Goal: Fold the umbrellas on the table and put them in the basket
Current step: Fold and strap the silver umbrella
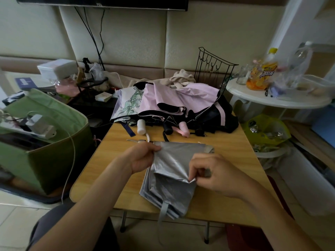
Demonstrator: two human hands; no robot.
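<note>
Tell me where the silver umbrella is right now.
In the head view, the silver umbrella lies at the near edge of the wooden table, held between the left hand and right hand, in front of the pile of unfolded umbrellas.

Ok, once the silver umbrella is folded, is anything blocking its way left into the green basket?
Partly. A white device with its cable lies across the top of the green fabric basket, covering much of the opening. The bare wooden table between the silver-grey umbrella and the basket holds nothing.

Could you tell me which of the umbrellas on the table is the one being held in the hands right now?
The silver-grey umbrella nearest the person: the left hand and right hand pinch its canopy, while the others lie untouched behind it.
</note>
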